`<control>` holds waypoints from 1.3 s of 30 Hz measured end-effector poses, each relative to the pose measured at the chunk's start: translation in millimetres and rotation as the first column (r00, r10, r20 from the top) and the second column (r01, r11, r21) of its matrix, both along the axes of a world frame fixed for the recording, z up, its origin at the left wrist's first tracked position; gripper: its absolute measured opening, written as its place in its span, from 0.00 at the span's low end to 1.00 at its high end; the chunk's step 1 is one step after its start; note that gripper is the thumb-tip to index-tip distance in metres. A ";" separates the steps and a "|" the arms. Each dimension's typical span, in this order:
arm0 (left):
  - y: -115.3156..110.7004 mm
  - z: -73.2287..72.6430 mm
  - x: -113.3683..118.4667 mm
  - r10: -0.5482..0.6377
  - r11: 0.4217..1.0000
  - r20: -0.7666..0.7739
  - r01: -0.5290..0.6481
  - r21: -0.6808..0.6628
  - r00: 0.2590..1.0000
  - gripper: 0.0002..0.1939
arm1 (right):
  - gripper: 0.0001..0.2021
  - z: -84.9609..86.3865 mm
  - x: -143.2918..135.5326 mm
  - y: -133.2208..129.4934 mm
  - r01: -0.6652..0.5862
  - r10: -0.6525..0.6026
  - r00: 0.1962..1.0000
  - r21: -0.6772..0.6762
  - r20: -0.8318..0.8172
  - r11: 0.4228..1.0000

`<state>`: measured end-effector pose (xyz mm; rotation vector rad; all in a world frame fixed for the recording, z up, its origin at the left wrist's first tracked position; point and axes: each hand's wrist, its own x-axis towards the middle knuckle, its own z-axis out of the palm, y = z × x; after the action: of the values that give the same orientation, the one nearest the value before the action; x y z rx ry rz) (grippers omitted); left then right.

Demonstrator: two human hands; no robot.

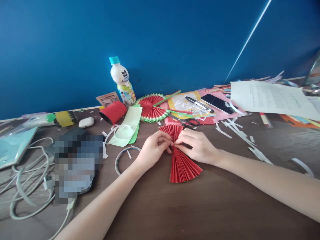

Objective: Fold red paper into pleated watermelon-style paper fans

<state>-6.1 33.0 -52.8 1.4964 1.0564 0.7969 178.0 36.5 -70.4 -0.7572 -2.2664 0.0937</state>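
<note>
A red pleated paper fan [184, 166], pinched in at its middle like a bow tie, lies over the table in front of me. Both hands meet at its narrow waist. My left hand [154, 148] pinches the waist from the left, thumb and index finger together. From the right, my right hand [196, 144] pinches the same spot; its fingers cover part of the upper half. Behind my hands lies a finished-looking round paper rosette [152, 108], red with a green and white rim. Black-handled scissors [191, 122] rest just beyond my right hand.
A roll of tape [121, 160] lies left of my left hand, near pale green paper [127, 125] and a red cup-like object [113, 112]. A bottle [123, 81] stands by the blue wall. Cables [32, 206], a phone [217, 103], a pen [200, 104] and paper strips [240, 133] are spread around.
</note>
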 end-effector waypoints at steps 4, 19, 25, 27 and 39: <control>0.3 1.1 0.0 0.047 0.998 0.035 -0.046 -0.035 0.998 0.04 | 0.10 1.8 1.0 -1.2 0.020 -0.044 0.993 0.206 0.113 0.978; -0.1 4.0 1.5 0.079 0.997 0.035 -0.078 -0.029 0.996 0.06 | 0.12 9.3 -0.2 -1.3 -0.010 -0.062 0.977 0.338 0.203 0.941; -1.7 4.6 0.5 0.046 0.974 -0.187 -0.002 0.227 0.981 0.05 | 0.11 6.4 1.6 0.7 -0.044 -0.043 0.970 0.346 0.240 0.937; -1.7 3.2 -0.6 0.035 0.958 -0.237 0.035 0.285 0.971 0.06 | 0.11 6.1 2.5 1.5 -0.057 -0.040 0.965 0.356 0.258 0.933; -0.9 -0.1 -1.2 -0.015 0.953 -0.281 0.098 0.286 0.960 0.05 | 0.10 5.9 6.2 1.7 -0.118 -0.017 0.964 0.482 0.266 0.868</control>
<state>-7.3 32.1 -52.9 1.9303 1.1261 0.7440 184.1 38.2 -64.6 -0.4495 -2.4038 -0.5804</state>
